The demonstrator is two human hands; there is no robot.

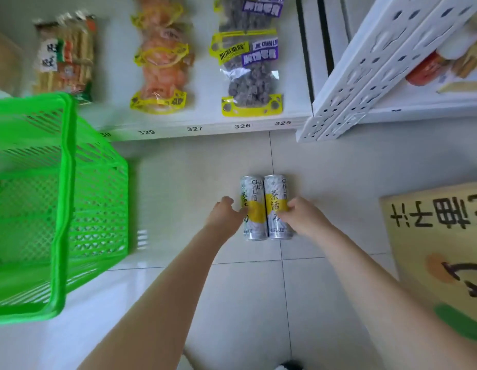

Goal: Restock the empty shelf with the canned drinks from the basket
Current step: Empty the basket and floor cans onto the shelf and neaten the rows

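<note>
Over floor [325, 166], left hand [223, 215] gripping left can [253, 188], right hand [302, 217] right can [276, 188]

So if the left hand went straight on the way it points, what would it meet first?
Probably the front edge of the shelf near label 326, the can it grips arriving before the left hand; height is unclear, so it might clear it.

One wide-angle camera worn on the head looks steeply down at the tiled floor [325, 161]. Near, mid-frame, the left hand [225, 216] grips the left can [254, 188] and the right hand [301, 217] the right can [276, 188]; a low shelf [213, 126] crosses the top.
</note>
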